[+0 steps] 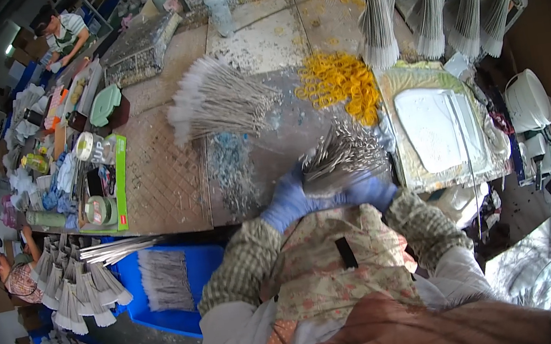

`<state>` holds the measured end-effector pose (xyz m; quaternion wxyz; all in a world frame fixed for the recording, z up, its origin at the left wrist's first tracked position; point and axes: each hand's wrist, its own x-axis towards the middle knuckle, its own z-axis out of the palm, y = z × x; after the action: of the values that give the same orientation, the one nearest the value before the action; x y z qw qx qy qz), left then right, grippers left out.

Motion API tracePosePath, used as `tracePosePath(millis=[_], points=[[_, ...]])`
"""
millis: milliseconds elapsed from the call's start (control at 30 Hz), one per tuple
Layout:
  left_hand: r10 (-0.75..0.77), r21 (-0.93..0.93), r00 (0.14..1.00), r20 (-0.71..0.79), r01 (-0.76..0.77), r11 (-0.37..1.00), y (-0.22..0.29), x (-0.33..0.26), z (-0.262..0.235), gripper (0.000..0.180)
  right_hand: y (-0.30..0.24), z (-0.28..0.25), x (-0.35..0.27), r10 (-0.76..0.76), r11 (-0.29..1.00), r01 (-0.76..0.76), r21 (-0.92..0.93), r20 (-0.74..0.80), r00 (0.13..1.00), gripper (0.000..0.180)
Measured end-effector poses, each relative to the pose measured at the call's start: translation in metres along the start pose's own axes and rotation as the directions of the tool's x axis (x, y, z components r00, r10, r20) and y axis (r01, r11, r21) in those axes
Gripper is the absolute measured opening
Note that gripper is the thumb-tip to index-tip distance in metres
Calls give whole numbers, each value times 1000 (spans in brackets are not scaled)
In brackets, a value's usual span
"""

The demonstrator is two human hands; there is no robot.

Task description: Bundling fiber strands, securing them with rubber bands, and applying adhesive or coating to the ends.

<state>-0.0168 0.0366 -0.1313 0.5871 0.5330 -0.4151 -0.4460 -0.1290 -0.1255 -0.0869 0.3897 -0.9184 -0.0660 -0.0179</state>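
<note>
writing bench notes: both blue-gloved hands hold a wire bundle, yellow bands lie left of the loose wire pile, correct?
Not quite: the yellow bands lie to the right of the loose wire pile, as the head view shows. The left hand and right hand do hold a wire bundle.

Blue-gloved fingers (372, 191) around wire bundle (344, 153); yellow loops (342, 81) beyond.

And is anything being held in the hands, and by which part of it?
A bundle of thin wires, gripped by its near end between left hand and right hand.
</note>
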Motion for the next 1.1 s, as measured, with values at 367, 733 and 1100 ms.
tracePosePath(millis=[367, 733, 1100], points=[[-161, -113, 972, -172, 143, 983, 53, -65, 60, 84, -57, 49, -76, 233, 518, -80, 852, -50, 971, 93], [-113, 6, 960, -254, 118, 993, 50, -99, 83, 51, -96, 44, -86, 449, 483, -88, 871, -160, 879, 89], [-414, -453, 889, -197, 292, 842, 29, -100, 82, 39, -65, 74, -89, 579, 491, -280, 825, -68, 813, 72]])
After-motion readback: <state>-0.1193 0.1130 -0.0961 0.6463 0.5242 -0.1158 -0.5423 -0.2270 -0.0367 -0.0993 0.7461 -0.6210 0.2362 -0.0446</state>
